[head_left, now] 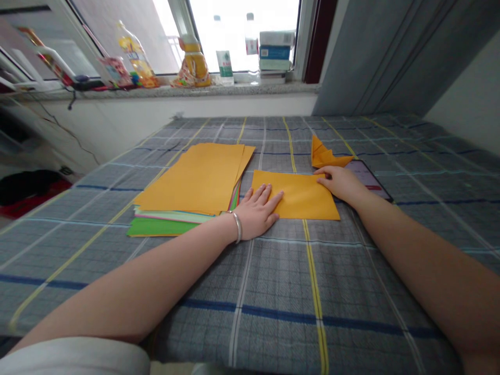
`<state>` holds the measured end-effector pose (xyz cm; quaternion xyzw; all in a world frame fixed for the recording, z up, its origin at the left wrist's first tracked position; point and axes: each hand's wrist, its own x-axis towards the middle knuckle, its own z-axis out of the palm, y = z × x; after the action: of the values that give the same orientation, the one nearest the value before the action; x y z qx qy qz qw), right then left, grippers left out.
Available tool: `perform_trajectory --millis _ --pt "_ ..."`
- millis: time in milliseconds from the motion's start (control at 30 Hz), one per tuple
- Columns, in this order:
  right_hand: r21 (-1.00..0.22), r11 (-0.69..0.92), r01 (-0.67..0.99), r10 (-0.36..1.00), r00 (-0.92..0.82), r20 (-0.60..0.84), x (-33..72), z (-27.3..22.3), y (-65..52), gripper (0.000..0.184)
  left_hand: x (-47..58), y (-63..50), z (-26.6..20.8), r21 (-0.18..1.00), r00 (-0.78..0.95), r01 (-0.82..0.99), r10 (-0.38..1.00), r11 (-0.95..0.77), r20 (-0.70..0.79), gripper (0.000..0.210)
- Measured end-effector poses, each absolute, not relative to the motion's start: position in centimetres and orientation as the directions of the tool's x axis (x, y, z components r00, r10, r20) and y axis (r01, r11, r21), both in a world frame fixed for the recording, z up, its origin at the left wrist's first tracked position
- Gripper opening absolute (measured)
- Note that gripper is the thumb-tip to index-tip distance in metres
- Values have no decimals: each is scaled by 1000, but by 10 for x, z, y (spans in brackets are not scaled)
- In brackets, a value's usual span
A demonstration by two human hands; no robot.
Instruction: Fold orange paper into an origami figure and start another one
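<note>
A sheet of orange paper (302,195), apparently folded in half, lies flat on the checked cloth before me. My left hand (258,211) rests palm down on its left part with the fingers spread. At the far right corner, my right hand (339,181) pinches the paper's edge between thumb and fingers. Just beyond the right hand stands a folded orange paper piece (326,154) with pointed ends. It partly overlaps a phone (369,178) lying on the cloth. The phone's near left part is hidden by my right hand.
A stack of colored paper (195,177), orange on top with green lower down, lies to the left. The grey checked cloth (281,291) covers the table. Bottles, a tube (224,66) and stacked boxes (275,54) stand on the windowsill (242,91) at the back.
</note>
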<state>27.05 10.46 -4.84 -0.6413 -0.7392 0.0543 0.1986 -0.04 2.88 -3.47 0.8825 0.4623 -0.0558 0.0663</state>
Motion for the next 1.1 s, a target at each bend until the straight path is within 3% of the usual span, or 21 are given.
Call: perform_trajectory --millis 233,433,533,633,767,933,1100 --pt "-252 266 931 910 -157 383 273 -53 103 31 5 30 -44 11 621 784 784 -621 27 60" --pt "-264 304 915 861 -146 487 265 -37 77 26 9 37 -42 -116 804 592 572 -798 163 42" --pt "-247 474 845 817 -317 481 254 -28 49 27 14 34 -38 -184 819 573 550 -799 165 37" --pt "-148 592 792 769 -501 396 243 -27 19 27 18 29 -33 -236 831 556 540 -797 133 32" --pt "-65 644 762 736 -594 325 234 -36 1 21 19 27 -32 -216 827 561 549 -799 117 26" --pt "-144 598 789 768 -512 384 228 -41 10 17 16 33 -38 -125 775 623 590 -772 224 21" --pt "-128 536 834 787 -439 435 219 -40 11 12 20 37 -41 -137 758 628 563 -766 329 23"
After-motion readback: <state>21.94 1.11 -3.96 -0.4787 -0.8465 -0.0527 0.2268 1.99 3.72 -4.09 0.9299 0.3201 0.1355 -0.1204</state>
